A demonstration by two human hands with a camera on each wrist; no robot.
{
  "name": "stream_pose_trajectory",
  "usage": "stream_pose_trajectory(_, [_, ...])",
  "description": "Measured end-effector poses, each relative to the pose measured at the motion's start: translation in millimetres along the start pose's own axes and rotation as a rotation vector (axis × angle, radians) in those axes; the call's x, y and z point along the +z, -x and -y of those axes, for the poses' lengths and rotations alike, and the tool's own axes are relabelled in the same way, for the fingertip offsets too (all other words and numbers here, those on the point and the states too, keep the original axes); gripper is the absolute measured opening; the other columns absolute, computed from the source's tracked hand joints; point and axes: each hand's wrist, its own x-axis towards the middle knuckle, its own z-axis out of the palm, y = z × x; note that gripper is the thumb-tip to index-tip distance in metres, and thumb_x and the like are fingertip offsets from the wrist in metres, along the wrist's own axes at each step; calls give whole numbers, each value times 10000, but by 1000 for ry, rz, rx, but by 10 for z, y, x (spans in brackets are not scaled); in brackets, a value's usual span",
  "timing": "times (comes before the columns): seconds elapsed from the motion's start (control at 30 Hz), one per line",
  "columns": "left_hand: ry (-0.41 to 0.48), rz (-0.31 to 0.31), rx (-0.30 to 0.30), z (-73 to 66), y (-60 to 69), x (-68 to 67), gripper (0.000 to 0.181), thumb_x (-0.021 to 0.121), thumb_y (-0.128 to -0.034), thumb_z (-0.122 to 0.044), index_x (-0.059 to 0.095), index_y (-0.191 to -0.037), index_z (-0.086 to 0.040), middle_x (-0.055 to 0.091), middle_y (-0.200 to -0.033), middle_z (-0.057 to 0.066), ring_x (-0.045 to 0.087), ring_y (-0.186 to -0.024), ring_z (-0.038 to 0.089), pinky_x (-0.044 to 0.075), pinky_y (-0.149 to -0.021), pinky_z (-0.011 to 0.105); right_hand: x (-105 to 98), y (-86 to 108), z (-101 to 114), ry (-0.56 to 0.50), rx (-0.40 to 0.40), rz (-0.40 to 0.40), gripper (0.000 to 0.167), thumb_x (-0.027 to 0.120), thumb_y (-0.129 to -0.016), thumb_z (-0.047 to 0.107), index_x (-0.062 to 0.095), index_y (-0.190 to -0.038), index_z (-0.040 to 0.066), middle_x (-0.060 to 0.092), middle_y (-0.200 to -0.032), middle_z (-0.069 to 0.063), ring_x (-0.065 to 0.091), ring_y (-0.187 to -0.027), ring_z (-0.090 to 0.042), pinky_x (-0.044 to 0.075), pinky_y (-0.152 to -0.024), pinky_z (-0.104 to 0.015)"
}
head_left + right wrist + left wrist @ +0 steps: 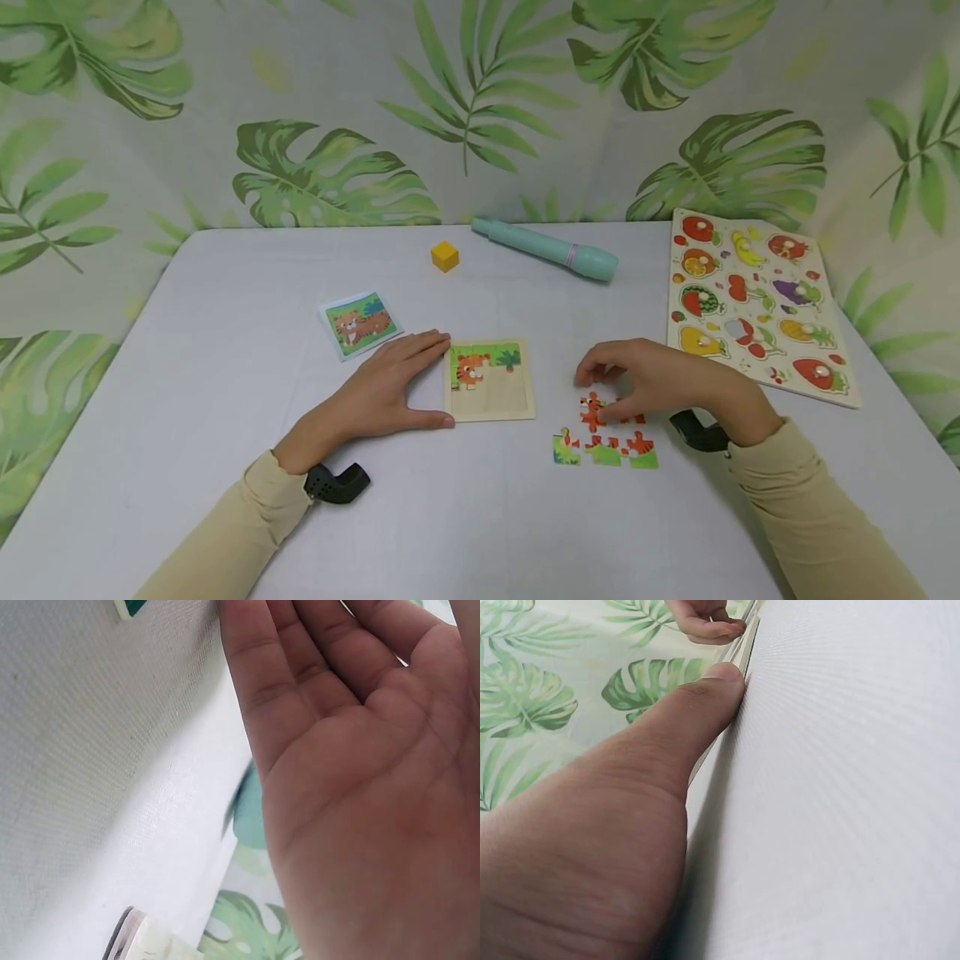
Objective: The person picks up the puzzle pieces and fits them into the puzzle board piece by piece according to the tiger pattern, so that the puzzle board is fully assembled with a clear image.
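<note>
A small square jigsaw tray (498, 404) lies in the middle of the table, with joined tiger pieces (470, 367) filling its top part. My left hand (390, 387) lies along the tray's left side, fingertips at the upper corner and straight thumb at the lower one. Loose jigsaw pieces (606, 451) lie right of the tray. Over them hovers my right hand (652, 379), fingers loosely bent and apart from the thumb. The thumb tip is close to an orange tiger-face piece (591, 410); whether it touches, I cannot tell. The hand partly covers other pieces.
A tiger picture card (362, 323) lies beyond the left hand. Toward the back are a yellow cube (445, 257) and a teal tube-shaped object (547, 247). At the right, a fruit knob-puzzle board (757, 308) lies behind the right wrist.
</note>
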Motion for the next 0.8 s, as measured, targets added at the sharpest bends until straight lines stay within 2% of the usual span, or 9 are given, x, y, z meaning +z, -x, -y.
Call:
stream_pose_trajectory(0.27, [-3, 6, -1, 0, -3, -2, 1047, 787, -799, -662, 390, -1598, -114, 373, -1650, 56, 333, -1527, 287, 278, -1245, 526, 29, 7, 17, 5, 1, 22, 460, 893, -823, 306, 645, -1190, 183, 644, -1160, 90, 576, -1077, -131, 514, -978, -311])
stream_pose_trajectory(0.53, [5, 7, -4, 5, 5, -5, 1044, 793, -799, -654, 390, -1598, -116, 369, -1653, 54, 328, -1531, 287, 276, -1245, 532, 30, -12, 22, 36, -1, 12, 391, 871, -851, 269, 659, -1173, 205, 641, -1130, 104, 561, -1007, -124, 515, -919, -294])
stream_pose_trajectory(0.8, [3, 5, -1, 7, 2, 0, 1038, 784, -805, -662, 391, -1598, -120, 365, -1655, 45, 324, -1533, 283, 278, -1245, 530, 27, -23, 5, 52, 36, -19, 366, 864, -855, 240, 683, -1172, 212, 652, -1092, 117, 584, -984, -110, 534, -888, -277])
